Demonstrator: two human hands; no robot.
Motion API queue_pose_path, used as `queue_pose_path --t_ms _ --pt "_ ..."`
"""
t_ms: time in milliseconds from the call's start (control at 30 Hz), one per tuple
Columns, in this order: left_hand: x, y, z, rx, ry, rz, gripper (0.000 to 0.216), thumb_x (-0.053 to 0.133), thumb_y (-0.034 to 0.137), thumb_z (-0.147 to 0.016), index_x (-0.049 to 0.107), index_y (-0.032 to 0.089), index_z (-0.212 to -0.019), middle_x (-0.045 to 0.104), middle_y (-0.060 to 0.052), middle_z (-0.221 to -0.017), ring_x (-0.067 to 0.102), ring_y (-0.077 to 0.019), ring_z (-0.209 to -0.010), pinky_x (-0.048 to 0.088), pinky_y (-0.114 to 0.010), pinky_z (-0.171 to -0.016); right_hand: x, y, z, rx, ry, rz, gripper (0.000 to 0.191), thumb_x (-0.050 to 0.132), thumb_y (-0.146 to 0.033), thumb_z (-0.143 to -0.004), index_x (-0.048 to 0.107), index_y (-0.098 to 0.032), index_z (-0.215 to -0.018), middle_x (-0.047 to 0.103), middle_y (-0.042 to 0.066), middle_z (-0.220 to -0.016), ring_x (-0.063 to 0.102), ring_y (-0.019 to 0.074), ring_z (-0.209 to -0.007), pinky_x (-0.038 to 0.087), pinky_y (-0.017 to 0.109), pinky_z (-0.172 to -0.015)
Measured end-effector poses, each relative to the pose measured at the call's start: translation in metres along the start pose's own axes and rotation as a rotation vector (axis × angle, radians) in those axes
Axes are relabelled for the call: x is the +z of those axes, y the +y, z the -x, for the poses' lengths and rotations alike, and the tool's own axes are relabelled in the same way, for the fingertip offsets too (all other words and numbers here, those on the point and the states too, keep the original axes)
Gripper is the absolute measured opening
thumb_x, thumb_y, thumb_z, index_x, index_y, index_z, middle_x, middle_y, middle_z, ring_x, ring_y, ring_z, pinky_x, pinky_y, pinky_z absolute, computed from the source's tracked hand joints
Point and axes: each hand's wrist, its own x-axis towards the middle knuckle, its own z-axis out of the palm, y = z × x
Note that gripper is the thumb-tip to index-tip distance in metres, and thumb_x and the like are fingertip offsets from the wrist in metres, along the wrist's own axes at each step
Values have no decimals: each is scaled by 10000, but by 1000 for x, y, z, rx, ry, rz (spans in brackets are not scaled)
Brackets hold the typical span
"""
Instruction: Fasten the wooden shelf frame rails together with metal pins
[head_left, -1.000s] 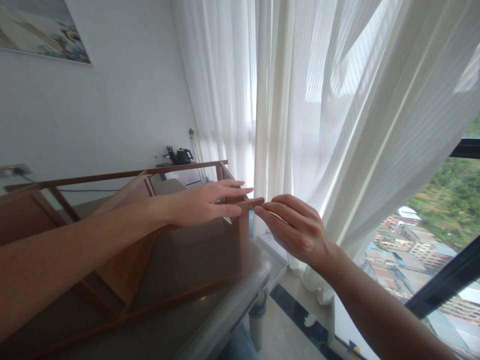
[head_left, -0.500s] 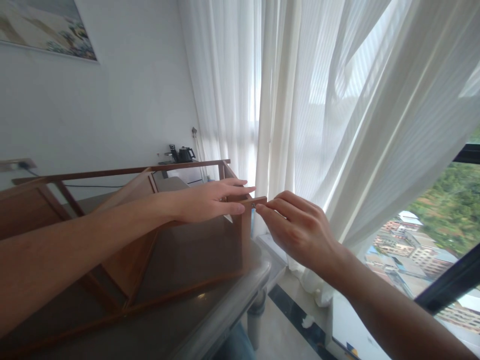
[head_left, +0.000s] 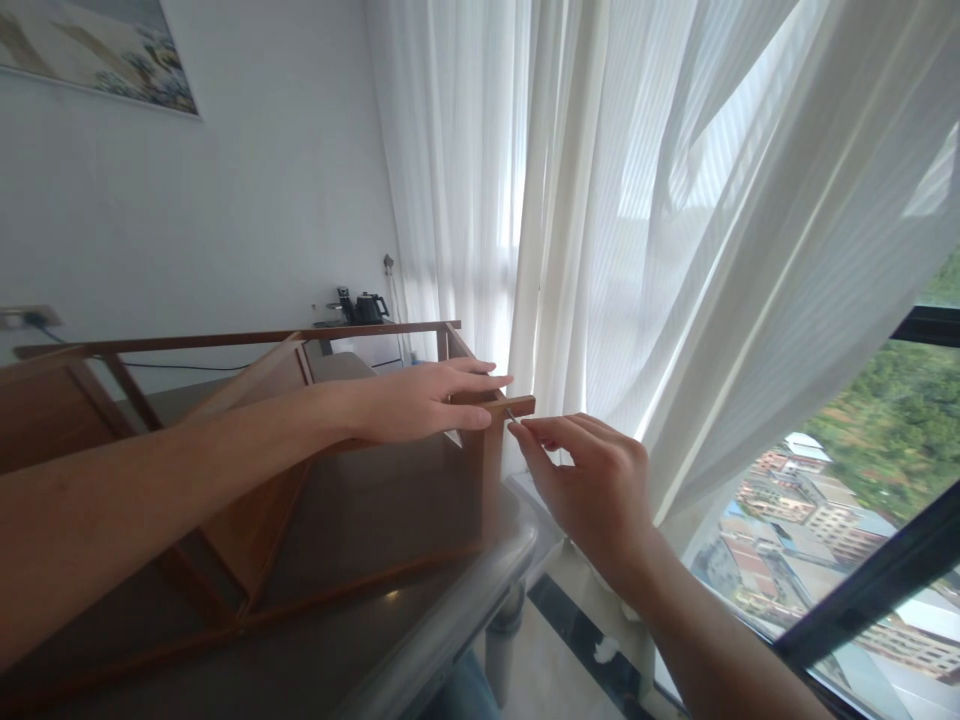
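A brown wooden frame point(head_left: 247, 520), like a small rack lying on its side, rests on a dark table point(head_left: 420, 620). My left hand point(head_left: 420, 405) lies across the frame's top right corner with its fingers stretched out, holding it steady. My right hand point(head_left: 592, 485) is just right of that corner, fingers pinched on a small metal screw point(head_left: 511, 414) whose tip meets the end of the wooden rail point(head_left: 517, 405).
White sheer curtains point(head_left: 600, 220) hang close behind the frame. A window at the right looks down on buildings point(head_left: 795, 500). A black kettle point(head_left: 367, 307) stands on a far counter. A picture point(head_left: 97, 50) hangs on the white wall.
My right hand has dropped slightly and rotated, the wrist turning while the fingers stay pinched at the rail's end. The left hand and the frame have hardly moved.
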Motion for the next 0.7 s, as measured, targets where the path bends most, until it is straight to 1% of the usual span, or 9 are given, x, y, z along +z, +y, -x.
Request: queue_pose_path --t_ms 100,200,267,333,400,467,533,600,700 --pt "0 0 -1 -10 3 10 684 418 707 -964 341 409 -1575 223 38 -1711 188 -301 -1579 163 -468 -1280 2 -3 5 54 32 32 178 693 -270 -935 778 -178 -809 761 23 -709 711 166 -643 526 279 -581" --pt "-1 3 1 -16 -3 24 687 425 700 -964 338 402 -1578 225 38 -1709 180 -301 -1581 154 -474 -1282 4 -4 9 64 30 104 253 683 -315 -946 769 -172 -756 741 32 -656 703 170 -599 488 273 -530" --pt "-3 6 2 -25 -11 29 683 433 685 -968 339 394 -1579 229 34 -1708 178 -299 -1581 147 -483 -1283 5 -5 10 94 27 102 290 681 -330 -947 759 -181 -710 723 19 -609 689 159 -550 466 266 -507" --pt "-4 8 3 -34 -15 29 682 439 672 -972 343 379 -1580 228 24 -1708 179 -297 -1581 143 -489 -1284 7 -7 11 145 34 73 269 688 -335 -938 760 -192 -722 725 2 -604 690 150 -532 460 257 -503" --pt "-4 8 3 -30 -14 29 687 434 676 -972 341 373 -1582 226 20 -1709 182 -300 -1580 148 -491 -1284 9 -8 12 175 56 63 216 694 -332 -931 763 -196 -778 743 -3 -638 709 153 -557 464 250 -514" --pt "-3 5 2 -19 -10 26 697 426 697 -965 333 388 -1583 224 27 -1709 186 -306 -1579 158 -493 -1282 11 -9 13 165 75 95 212 685 -332 -935 755 -193 -791 749 5 -656 719 158 -581 461 247 -521" --pt "-2 2 1 -14 -5 20 703 424 714 -956 327 407 -1581 227 39 -1708 188 -312 -1577 167 -495 -1280 12 -9 14 147 70 132 266 668 -336 -948 737 -192 -735 728 9 -622 704 156 -560 441 247 -511" --pt "-1 0 1 -11 2 16 703 421 722 -952 332 413 -1577 232 43 -1707 191 -315 -1576 168 -495 -1280 13 -11 15 161 65 139 314 656 -341 -955 718 -196 -683 700 3 -579 681 147 -527 422 248 -500" --pt "-1 0 1 5 0 23 702 406 719 -960 337 397 -1579 227 29 -1708 186 -314 -1577 163 -490 -1281 16 -13 15 184 65 111 280 635 -324 -970 732 -198 -740 706 3 -605 673 142 -534 424 250 -507"
